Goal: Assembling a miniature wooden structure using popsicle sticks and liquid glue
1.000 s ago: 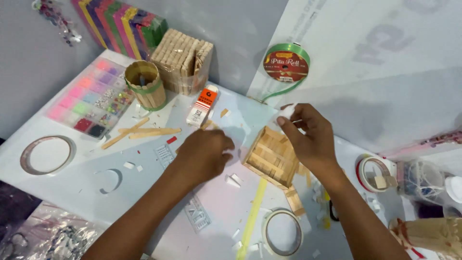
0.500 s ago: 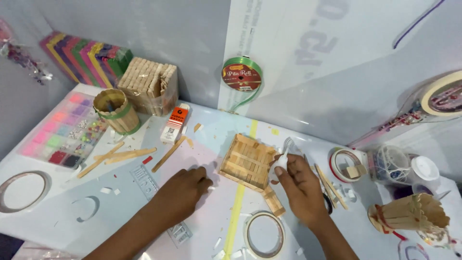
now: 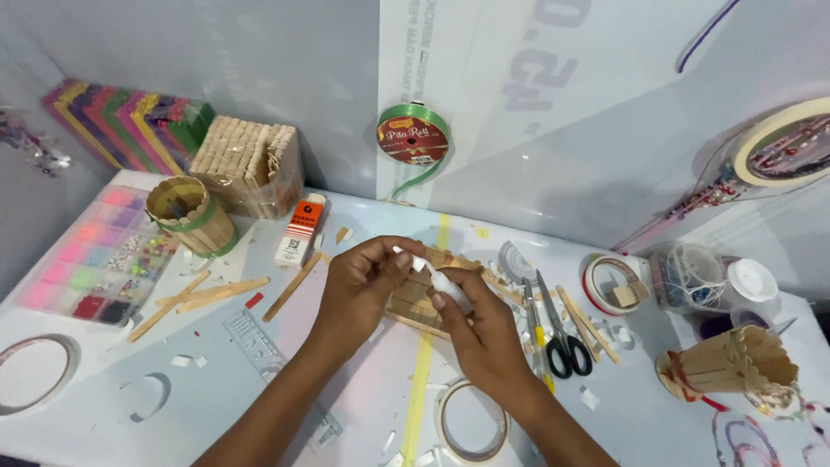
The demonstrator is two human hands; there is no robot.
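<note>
Your white work surface (image 3: 363,406) carries the flat panel of pale wooden craft sticks (image 3: 424,298) at its middle, lying under both your hands rather than beside them as it did a moment ago. Your left hand (image 3: 359,290) has left the surface and closed its fingertips on the nozzle end of the small white squeeze tube (image 3: 441,277), while your right hand (image 3: 484,333) has shifted from the panel's edge to wrap around the tube's body, so both hands are now shut on it just above the sticks. That reads as you working on the tube's tip rather than the panel. The black-handled scissors (image 3: 558,337) lie near your right hand, untouched.
</note>
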